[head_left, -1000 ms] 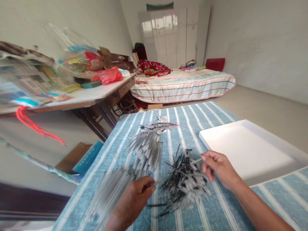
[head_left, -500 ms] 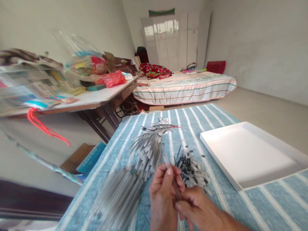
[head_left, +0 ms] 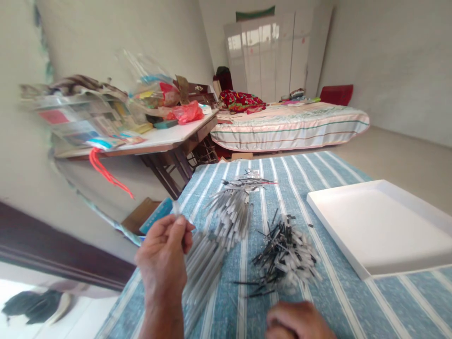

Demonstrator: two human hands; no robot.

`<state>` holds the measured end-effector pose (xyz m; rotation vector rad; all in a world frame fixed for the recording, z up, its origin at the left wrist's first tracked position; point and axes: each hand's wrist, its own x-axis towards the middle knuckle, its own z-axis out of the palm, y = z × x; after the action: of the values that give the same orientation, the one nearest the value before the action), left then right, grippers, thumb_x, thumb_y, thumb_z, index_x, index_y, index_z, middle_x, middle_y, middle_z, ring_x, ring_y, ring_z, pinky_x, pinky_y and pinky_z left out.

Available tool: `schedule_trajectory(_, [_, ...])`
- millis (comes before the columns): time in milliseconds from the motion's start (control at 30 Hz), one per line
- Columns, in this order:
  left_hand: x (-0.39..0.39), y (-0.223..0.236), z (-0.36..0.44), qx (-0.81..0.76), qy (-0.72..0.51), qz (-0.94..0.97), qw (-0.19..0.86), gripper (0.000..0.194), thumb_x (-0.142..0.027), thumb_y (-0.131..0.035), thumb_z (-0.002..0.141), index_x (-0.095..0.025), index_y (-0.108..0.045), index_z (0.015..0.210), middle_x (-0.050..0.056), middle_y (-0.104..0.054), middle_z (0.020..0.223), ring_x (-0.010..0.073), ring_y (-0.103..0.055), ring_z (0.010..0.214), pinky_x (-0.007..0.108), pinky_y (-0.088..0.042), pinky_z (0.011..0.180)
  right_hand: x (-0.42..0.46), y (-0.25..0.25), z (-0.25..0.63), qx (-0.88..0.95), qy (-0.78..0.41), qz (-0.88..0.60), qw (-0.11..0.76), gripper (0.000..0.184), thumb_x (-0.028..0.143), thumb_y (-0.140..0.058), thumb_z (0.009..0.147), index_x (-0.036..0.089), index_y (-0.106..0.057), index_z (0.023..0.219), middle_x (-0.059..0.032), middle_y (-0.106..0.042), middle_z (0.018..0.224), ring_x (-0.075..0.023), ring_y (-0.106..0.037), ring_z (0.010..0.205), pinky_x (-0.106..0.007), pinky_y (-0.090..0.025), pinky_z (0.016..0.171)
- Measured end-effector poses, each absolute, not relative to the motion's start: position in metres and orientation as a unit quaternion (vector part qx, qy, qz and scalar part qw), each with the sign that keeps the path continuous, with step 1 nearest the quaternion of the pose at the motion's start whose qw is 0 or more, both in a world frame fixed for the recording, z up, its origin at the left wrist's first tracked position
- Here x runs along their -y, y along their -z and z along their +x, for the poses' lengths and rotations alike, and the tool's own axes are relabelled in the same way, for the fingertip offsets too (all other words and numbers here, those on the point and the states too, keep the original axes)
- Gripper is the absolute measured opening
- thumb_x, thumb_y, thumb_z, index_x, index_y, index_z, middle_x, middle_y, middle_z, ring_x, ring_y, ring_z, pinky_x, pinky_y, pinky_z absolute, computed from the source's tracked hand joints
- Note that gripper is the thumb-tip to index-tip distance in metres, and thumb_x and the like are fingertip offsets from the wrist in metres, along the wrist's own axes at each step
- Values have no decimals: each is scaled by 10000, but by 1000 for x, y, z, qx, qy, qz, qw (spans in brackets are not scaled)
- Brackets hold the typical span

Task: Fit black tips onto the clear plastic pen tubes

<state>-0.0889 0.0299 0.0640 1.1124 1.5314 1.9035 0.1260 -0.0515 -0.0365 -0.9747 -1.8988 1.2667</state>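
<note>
My left hand point(head_left: 165, 254) is closed in a pinch, with the pale tip of a translucent plastic tube point(head_left: 175, 206) sticking up above the thumb. It hovers over the left side of a spread of long translucent tubes point(head_left: 206, 268). My right hand point(head_left: 298, 320) is at the bottom edge, fingers curled; anything inside is hidden. Just beyond it lies a heap of small black and whitish plastic pieces point(head_left: 287, 254), with thin black sticks among them. Another bundle of tubes point(head_left: 231, 214) lies farther back, with thin dark and clear sticks point(head_left: 247, 181) behind it.
A shallow white box lid point(head_left: 381, 226) stands at the right on the striped blue cloth point(head_left: 197, 188). To the left, a side table point(head_left: 165, 136) carries bags and boxes, a red cord point(head_left: 106, 169) hanging from it. A bed point(head_left: 293, 125) stands beyond.
My hands, together on the tube before, are now apart. The left has moved left with the tube; the right has drawn back toward the bottom edge. The view has turned left.
</note>
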Motion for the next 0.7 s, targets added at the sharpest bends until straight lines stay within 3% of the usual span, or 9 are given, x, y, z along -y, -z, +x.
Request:
schedule_trajectory(167, [-14,-28,-119,-758,-247,602,51,193,-340,-499,752,-182,-586,684,-14,-559,595,142,-539,549,230,-391,528,11,33,164,763,-181,-488,383,204,328,-454,860,210,-614,907,-55,-652,785,-159,-606,678,-254,-459,644])
schedule_trajectory(233, [-11,-15,-125,-770,-162,617,8,208,-303,-464,767,-177,-585,655,15,-571,662,164,-559,609,246,-382,558,-6,34,177,765,-92,-511,381,227,324,-423,875,202,-613,901,-52,-646,804,-165,-619,695,-268,-468,666])
schedule_trajectory(467, [-20,-5,-142,-790,-105,604,-2,271,-269,-456,769,-129,-645,902,104,-612,922,220,-607,772,264,-411,611,-34,49,202,740,17,-603,296,232,365,-444,857,213,-610,912,-31,-632,840,-199,-634,726,-300,-477,636])
schedule_trajectory(700, [-30,-7,-126,-780,-103,617,-16,326,-299,-375,838,-110,-621,941,106,-614,926,215,-602,791,273,-414,656,-37,63,204,731,12,-591,340,235,368,-454,856,190,-601,900,-43,-629,857,-186,-623,742,-289,-471,676])
